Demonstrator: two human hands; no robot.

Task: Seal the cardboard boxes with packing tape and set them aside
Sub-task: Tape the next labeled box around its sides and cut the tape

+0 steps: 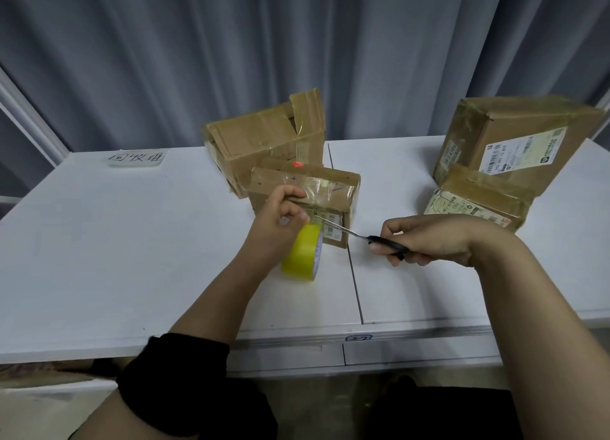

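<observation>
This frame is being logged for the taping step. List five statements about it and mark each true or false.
1. The right hand holds black-handled scissors. True.
2. The tape roll is blue. False: it is yellow.
3. The left hand holds the near top edge of the small box. True.
4. Every flap of the box behind it is taped down flat. False: one flap stands up at its top.
5. A box with a white shipping label stands at the right of the table. True.
</observation>
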